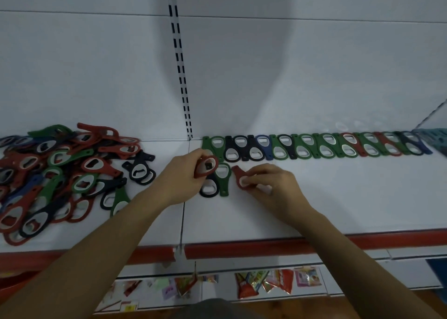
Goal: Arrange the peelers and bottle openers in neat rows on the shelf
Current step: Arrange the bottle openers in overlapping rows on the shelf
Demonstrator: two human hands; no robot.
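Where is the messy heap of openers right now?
In the head view, the heap lies far left on the shelf, just left of the left hand.

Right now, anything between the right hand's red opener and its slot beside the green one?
Nothing visible. The right hand pinches the red opener on bare shelf right of the green opener; the left hand holds a second opener farther left.

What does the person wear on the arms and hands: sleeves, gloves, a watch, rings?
Nothing that shows. The left hand and the right hand have no gloves; both forearms are uncovered to the picture's edge, with no sleeve, watch or bracelet. Rings: too blurred to tell.
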